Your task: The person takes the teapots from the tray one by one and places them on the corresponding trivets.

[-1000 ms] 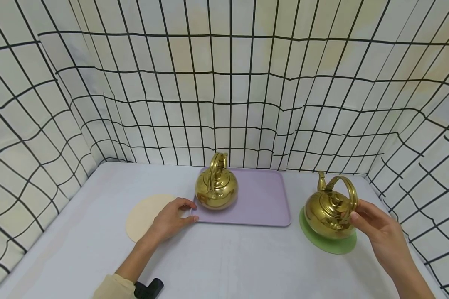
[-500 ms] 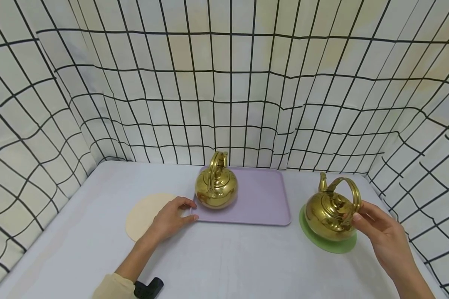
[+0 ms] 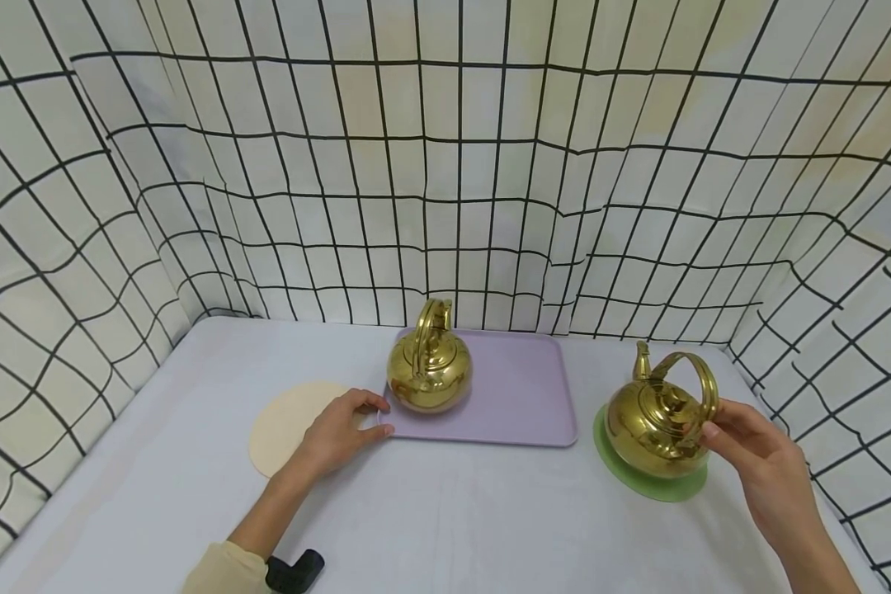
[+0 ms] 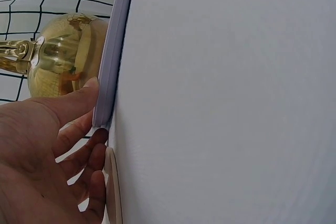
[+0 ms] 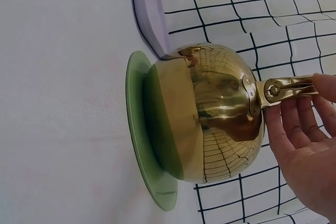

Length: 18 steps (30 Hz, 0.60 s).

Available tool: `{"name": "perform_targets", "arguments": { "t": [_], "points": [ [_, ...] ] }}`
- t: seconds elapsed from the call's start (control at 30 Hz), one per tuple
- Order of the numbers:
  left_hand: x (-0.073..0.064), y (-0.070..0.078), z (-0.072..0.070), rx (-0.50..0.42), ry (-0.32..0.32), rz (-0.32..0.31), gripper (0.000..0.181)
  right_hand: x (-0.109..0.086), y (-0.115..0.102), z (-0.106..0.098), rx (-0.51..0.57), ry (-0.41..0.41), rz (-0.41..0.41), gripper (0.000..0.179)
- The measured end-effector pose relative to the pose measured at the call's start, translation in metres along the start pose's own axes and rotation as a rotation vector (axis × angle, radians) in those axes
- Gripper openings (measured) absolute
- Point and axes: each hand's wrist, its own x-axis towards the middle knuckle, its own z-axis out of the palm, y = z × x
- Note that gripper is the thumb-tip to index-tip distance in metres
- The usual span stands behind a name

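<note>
On the right, my right hand (image 3: 765, 466) grips the handle of a shiny brass kettle (image 3: 657, 429), thumb and fingers on its near right side. The kettle sits upright over a green round plate (image 5: 137, 124), its spout toward the back. My left hand (image 3: 341, 433) holds the front left corner of a lilac tray (image 3: 520, 396) between thumb and fingers. In the left wrist view the thumb lies on the tray's rim (image 4: 111, 66). A second brass kettle (image 3: 429, 375) stands at the left end of the tray, close to my left fingers.
A cream round plate (image 3: 285, 425) lies left of the tray, partly behind my left hand. White cloth (image 3: 475, 520) covers the table. Walls of white fabric with black grid lines (image 3: 445, 190) enclose the back and sides. A black device (image 3: 295, 571) is at my left sleeve.
The right kettle has shifted slightly to the right with my right hand, mostly in the first half second. My left hand, the tray and its kettle keep their places.
</note>
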Motion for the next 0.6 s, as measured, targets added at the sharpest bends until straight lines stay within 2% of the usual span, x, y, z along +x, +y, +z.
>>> {"name": "perform_targets", "arguments": {
  "t": [0.13, 0.3, 0.6],
  "points": [
    [0.001, -0.001, 0.001, 0.004, 0.003, -0.002, 0.027, 0.001, -0.002, 0.0, -0.018, 0.008, -0.011, 0.031],
    [0.001, -0.001, 0.001, 0.005, 0.001, 0.002, 0.028, 0.004, -0.008, -0.001, -0.064, 0.056, -0.031, 0.035],
    [-0.001, 0.0, 0.002, -0.001, -0.004, 0.003, 0.029, 0.008, -0.02, 0.003, -0.243, 0.164, -0.044, 0.038]
  ]
}}
